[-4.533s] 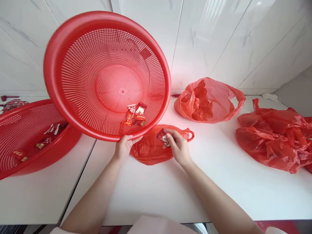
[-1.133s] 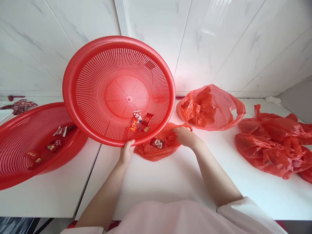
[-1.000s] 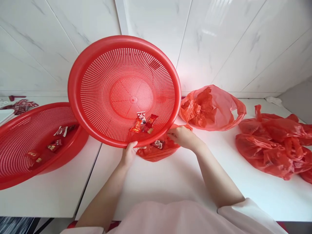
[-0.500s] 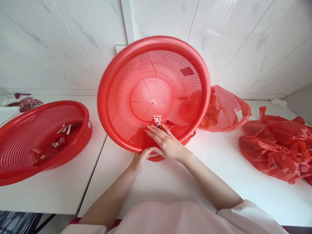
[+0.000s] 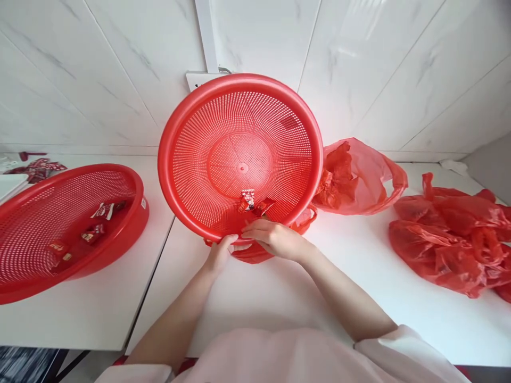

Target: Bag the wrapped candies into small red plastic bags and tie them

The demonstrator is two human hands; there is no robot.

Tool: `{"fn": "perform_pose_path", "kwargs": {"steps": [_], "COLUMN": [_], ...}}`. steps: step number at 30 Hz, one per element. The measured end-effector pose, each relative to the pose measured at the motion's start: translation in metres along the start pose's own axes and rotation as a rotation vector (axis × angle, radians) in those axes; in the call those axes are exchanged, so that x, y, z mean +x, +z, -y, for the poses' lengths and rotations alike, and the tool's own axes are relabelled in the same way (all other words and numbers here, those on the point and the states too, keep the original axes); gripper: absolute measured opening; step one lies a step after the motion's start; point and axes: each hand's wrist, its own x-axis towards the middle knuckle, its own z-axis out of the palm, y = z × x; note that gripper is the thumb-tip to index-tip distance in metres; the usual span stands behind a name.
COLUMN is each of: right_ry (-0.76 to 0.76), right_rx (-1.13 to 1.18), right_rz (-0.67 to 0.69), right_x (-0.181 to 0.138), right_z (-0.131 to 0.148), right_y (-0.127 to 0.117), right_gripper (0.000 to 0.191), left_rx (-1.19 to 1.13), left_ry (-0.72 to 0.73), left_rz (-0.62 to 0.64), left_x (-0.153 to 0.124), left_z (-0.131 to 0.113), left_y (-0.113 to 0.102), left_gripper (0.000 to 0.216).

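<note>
A red mesh plastic basket [image 5: 255, 85] is tilted toward me, its open side facing up and forward. Inside its lower wall lie small wrapped snack packets [image 5: 248, 198], red and white, and a dark red one [image 5: 264, 206] beside them. My left hand [image 5: 222, 254] has its thumb over the near rim and its fingers below, gripping it. My right hand [image 5: 275, 238] is at the same rim, just right of the left, with its fingers pinched together; what they hold, if anything, is hidden. A red plastic bag [image 5: 252, 254] shows beneath the basket's near edge.
On the left table stands another red basket [image 5: 136, 234] holding several wrapped snacks. To the right lie an open red plastic bag [image 5: 379, 197] and a pile of red bags [image 5: 447, 239]. A tiled wall [image 5: 359, 64] with a white socket box [image 5: 195, 80] rises behind.
My right hand has drawn back from the packets to the near rim, its fingers closing together. The basket has shifted slightly left and its top rim sits lower.
</note>
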Motion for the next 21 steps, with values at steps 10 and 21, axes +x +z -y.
{"fn": "perform_pose_path", "kwargs": {"steps": [10, 21], "right_ry": [0.134, 0.147], "right_rx": [0.135, -0.107], "right_rz": [-0.139, -0.241], "right_x": [-0.011, -0.004], "right_z": [-0.003, -0.002], "right_y": [-0.027, -0.017], "right_gripper": [0.026, 0.03], "left_rx": [-0.041, 0.059], "left_ry": [0.233, 0.14], "left_rz": [-0.129, -0.059], "left_x": [0.008, 0.0], "left_z": [-0.021, -0.01], "left_y": [-0.01, -0.005], "left_gripper": [0.053, 0.049]}}
